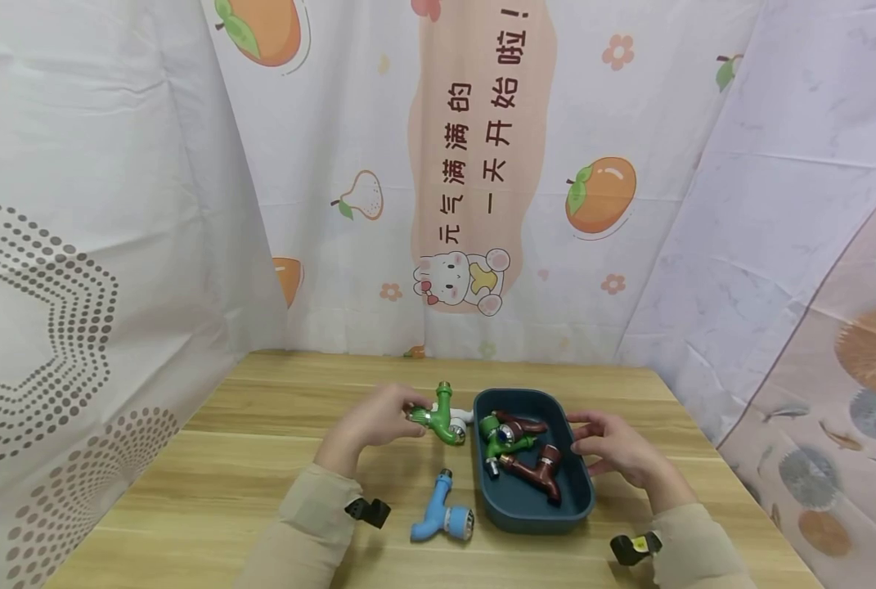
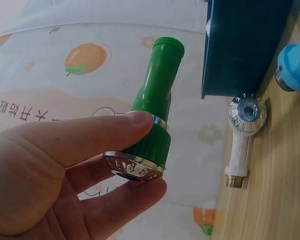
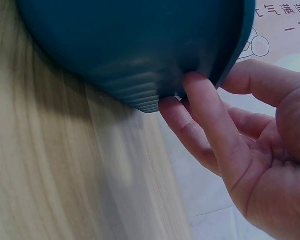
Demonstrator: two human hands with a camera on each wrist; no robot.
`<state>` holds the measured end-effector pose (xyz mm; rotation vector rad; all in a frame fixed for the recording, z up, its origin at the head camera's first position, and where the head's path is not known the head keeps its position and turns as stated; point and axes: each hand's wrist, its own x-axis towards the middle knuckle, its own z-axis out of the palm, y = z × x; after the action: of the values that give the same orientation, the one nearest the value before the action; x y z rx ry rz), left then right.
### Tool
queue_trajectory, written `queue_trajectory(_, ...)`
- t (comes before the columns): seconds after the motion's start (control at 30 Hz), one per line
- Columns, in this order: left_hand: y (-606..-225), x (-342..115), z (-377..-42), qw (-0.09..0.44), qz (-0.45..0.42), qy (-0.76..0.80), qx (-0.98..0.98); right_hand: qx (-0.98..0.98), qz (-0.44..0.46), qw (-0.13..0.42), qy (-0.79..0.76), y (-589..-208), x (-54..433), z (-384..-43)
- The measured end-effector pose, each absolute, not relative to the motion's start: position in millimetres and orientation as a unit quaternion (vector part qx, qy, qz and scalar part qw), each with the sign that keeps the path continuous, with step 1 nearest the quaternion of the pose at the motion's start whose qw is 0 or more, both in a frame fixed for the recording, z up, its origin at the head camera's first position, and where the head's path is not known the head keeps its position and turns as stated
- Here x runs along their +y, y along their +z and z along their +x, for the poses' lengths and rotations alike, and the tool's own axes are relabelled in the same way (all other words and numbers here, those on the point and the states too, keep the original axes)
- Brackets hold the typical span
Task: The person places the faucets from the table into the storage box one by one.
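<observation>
My left hand [image 1: 382,413] holds a green plastic faucet [image 2: 157,80] by its ribbed, chrome-capped knob, between thumb and fingers, above the table left of a dark blue bin [image 1: 535,522]. Under it lies a white faucet [image 2: 241,145] with a brass threaded end, partly hidden in the head view. A light blue faucet [image 1: 433,517] rests nearer to me. Inside the bin are a green faucet [image 1: 498,446] and dark red-brown faucets [image 1: 543,473]. My right hand [image 1: 614,446] touches the bin's right outer wall with its fingertips, fingers loosely bent in the right wrist view.
The wooden table [image 1: 224,483] carries all these things. A printed cloth curtain [image 1: 349,270] hangs behind it, with more cloth at both sides. The bin's raised walls stand between the faucets outside and those inside.
</observation>
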<state>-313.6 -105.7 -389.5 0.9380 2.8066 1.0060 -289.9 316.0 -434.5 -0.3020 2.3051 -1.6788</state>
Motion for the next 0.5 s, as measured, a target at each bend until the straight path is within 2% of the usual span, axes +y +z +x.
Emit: queue_trajectory(0.5, -379, -85, -318, 0.008, 0.314, 0.321, 0.893, 0.796, -0.105, 0.136, -0.581, -435, 315, -289)
